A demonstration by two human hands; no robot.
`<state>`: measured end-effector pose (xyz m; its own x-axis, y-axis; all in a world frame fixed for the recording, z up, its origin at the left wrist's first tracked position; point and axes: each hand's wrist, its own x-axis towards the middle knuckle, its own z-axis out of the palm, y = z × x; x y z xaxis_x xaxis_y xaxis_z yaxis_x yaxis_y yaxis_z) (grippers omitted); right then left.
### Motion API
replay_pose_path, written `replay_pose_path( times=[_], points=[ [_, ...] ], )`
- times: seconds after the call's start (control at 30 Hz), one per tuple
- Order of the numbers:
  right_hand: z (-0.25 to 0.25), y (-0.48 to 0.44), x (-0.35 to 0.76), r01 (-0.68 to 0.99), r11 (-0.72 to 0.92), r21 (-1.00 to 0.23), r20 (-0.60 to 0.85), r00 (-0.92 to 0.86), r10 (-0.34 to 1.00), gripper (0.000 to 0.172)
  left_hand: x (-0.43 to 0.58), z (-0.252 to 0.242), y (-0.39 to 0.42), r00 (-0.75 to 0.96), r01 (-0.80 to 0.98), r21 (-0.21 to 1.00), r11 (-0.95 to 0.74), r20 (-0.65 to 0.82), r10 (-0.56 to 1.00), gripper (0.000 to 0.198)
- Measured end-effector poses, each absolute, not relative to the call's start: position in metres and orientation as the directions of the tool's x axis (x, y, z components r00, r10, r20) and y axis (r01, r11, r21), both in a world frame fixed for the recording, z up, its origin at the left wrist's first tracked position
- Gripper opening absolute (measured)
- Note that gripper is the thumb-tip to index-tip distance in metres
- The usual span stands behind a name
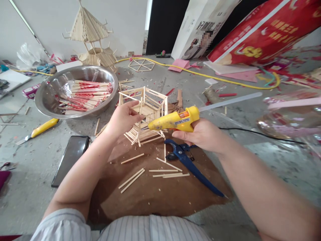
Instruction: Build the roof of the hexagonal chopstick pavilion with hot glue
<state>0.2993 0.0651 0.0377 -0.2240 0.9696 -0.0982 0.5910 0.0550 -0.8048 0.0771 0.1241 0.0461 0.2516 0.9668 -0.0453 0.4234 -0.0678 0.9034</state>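
My right hand [204,134] is wrapped round the handle of a yellow hot glue gun [173,121], with a pale glue stick [230,101] sticking out of its back. The gun's nozzle points left at a six-sided frame of thin wooden sticks [155,89], close to its near upright. On the frame's left side, my left hand [125,117] grips it with thumb and fingers; the far fingers are partly hidden. Beneath lies a brown mat [175,197] with several loose cut sticks [131,180]. Blue-handled cutters [193,169] rest right of them.
A steel bowl [40,103] of wrapped sticks stands at left, near a yellow utility knife [43,128] and a phone [70,160]. Behind are a stick pagoda [87,26], a yellow cable [180,68] and a red bag [265,33]. A black cord [260,133] runs right.
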Motion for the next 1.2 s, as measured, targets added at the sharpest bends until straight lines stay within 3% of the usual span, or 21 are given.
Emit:
replay_pose_path(
  times=[0.3,0.63,0.93,1.2],
  points=[
    [0.033,0.066,0.301,0.575,0.040,-0.817,-0.106,-0.218,0.970,0.028,0.081,0.047,0.119,0.216,0.501,0.843,-0.196,0.097,0.971,0.052],
    [0.039,0.065,0.296,0.631,0.026,-0.775,-0.123,-0.191,0.974,0.033,0.083,0.045,0.118,0.208,0.515,0.830,-0.212,0.119,0.971,0.053],
    [0.031,0.066,0.297,0.589,0.169,-0.790,0.017,-0.256,0.967,0.033,0.084,0.042,0.119,0.202,0.504,0.835,-0.219,0.133,0.970,0.051],
    [0.032,0.066,0.296,0.581,0.182,-0.793,0.046,-0.241,0.969,0.028,0.084,0.043,0.118,0.223,0.488,0.842,-0.229,0.133,0.966,0.050]
  ],
)
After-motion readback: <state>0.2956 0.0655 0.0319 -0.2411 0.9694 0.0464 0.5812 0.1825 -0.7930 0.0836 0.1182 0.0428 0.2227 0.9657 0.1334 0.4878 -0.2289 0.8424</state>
